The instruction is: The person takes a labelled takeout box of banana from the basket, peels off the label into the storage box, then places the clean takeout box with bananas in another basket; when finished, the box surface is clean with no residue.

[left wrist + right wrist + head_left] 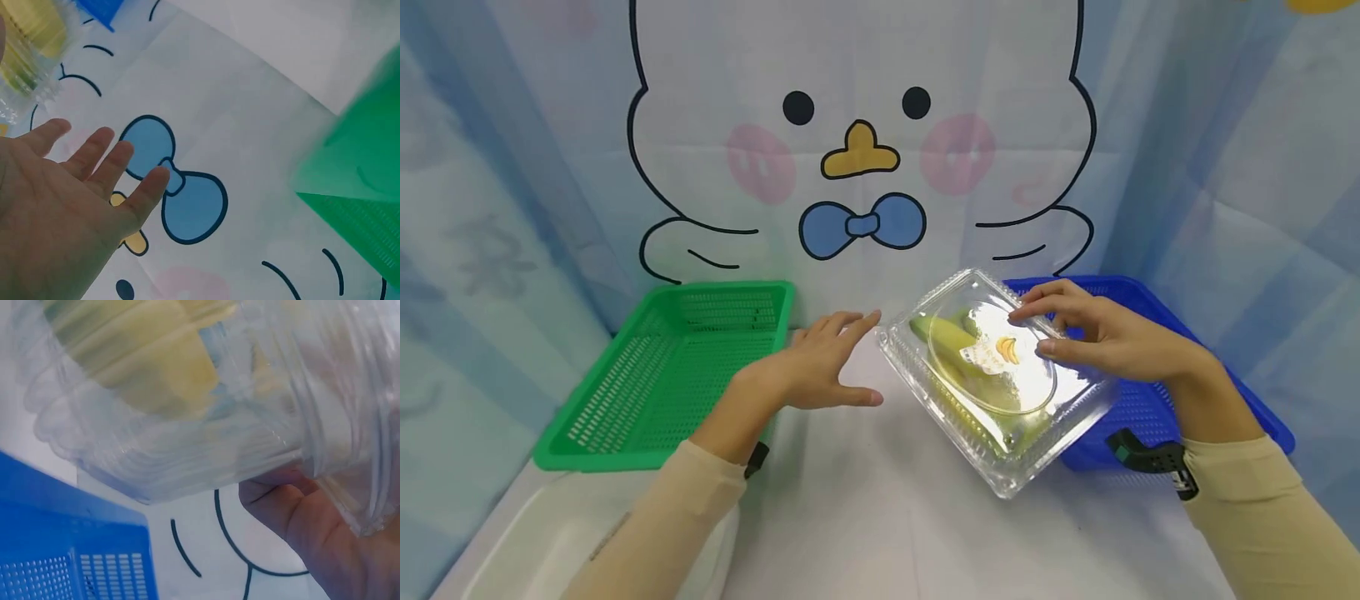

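Observation:
A clear plastic clamshell box (1045, 408) hangs tilted above the table, with yellow-green bananas (947, 337) inside and a banana label on its lid. My right hand (1112, 333) holds it by the right side, thumb and fingers at the lid's edge. In the right wrist view the ribbed wall of the box (187, 469) covers part of that hand (319, 531). To the left of the box, my left hand (808, 367) is spread and apart from it. The left wrist view shows this hand (62, 200) with straight fingers and nothing in it.
A green basket (662, 460) stands at the left, behind the left forearm. At the right, a blue basket (1262, 417) lies behind and below the box. A white tray (520, 542) is at the front left. Printed curtains (865, 50) hang behind the table.

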The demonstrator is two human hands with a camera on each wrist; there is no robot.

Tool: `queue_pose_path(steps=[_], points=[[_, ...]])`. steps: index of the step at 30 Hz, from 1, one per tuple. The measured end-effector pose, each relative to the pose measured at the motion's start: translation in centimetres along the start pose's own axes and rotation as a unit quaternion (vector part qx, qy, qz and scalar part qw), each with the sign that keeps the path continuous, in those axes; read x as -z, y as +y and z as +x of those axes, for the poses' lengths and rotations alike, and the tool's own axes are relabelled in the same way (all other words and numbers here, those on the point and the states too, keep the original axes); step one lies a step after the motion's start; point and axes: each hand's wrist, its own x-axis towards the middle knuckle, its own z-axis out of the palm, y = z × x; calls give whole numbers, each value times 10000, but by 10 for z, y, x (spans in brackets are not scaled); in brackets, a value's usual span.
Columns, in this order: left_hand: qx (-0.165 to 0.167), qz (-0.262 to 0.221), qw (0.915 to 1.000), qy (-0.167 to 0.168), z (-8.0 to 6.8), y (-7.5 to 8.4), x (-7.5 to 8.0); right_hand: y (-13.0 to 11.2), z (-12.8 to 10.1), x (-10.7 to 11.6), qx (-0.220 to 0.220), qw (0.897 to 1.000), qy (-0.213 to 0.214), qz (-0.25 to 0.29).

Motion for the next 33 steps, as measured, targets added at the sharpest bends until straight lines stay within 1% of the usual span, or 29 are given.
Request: queue_pose_path(steps=[3,8,13,16,19,23,27,29,31,33], points=[[45,-42,10000,-28,-8,-2,1,0,6,-11,60,9998,-152,71],[-6,-22,10000,18,-16,-2,4,1,17,-30,61,9988,-389,293],[-66,166,9998,-94,-24,-2,4,4,24,-48,156,9959,-614,641],[-118,237,9995,-160,-28,-1,1,5,30,-59,137,9934,-768,835],[-70,255,9993,-272,-32,-2,-3,5,39,-69,105,9919,-948,839],[3,260,9991,-334,-38,-4,-8,4,54,-84,202,9891,-1182,852],[-59,281,9990,-331,-44,-7,-13,7,64,-97,341,9838,-1424,1039],[-78,303,9987,-410,-46,-8,-16,8,68,-102,376,9811,-1529,1120],[-102,319,9979,-560,-48,-9,-18,9,70,-107,372,9790,-1614,1191],[-140,314,9968,-720,-49,-10,-20,10,72,-109,380,9789,-1639,1163]])
